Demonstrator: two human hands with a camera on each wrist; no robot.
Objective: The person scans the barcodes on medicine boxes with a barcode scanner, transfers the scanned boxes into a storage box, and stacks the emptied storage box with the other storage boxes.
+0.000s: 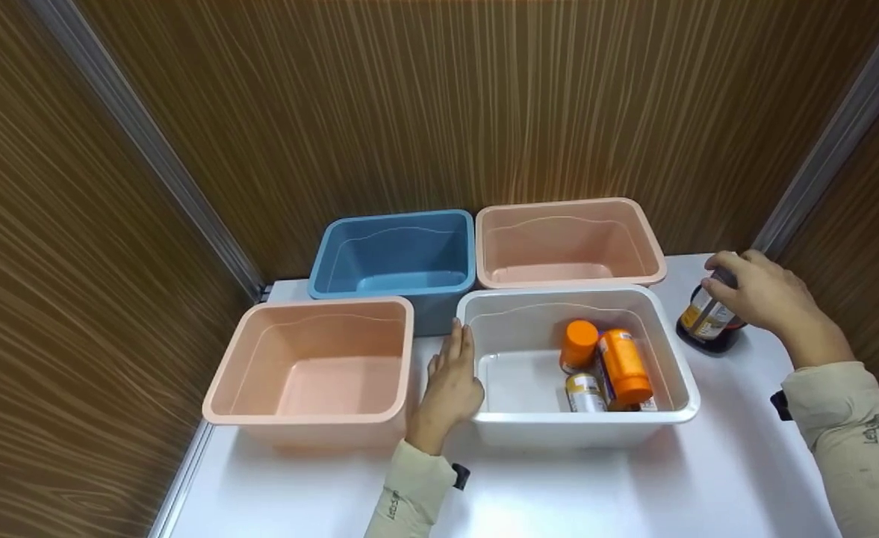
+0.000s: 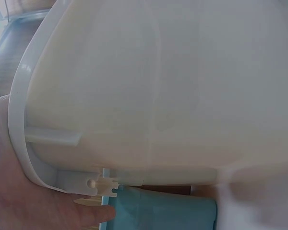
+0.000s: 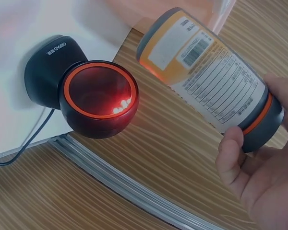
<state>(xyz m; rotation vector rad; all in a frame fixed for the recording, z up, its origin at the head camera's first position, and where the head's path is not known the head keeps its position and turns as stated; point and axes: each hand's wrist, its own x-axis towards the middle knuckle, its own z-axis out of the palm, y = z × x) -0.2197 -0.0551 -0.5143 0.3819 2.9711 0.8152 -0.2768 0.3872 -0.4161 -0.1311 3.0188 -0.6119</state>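
Observation:
My right hand (image 1: 771,295) grips a supplement bottle (image 3: 206,72) by its dark cap. The bottle is tilted, and its white and orange label with a barcode faces a black barcode scanner (image 3: 98,96). Red light glows in the scanner's orange-ringed window; a gap separates it from the bottle. My left hand (image 1: 450,392) rests against the left rim of a white bin (image 1: 581,430), fingers extended. Inside that bin, on the right, lie an orange bottle (image 1: 626,362), an orange-capped container (image 1: 579,344) and a small white-and-yellow can (image 1: 585,394), with other packages partly hidden beneath.
A pink bin (image 1: 308,418) stands left of my left hand. Behind are a blue bin (image 1: 390,220) and another pink bin (image 1: 570,205), against the wood-patterned back wall (image 1: 409,97). The scanner's cable (image 3: 26,143) runs along the white table's edge, and a side wall rises close to my right arm.

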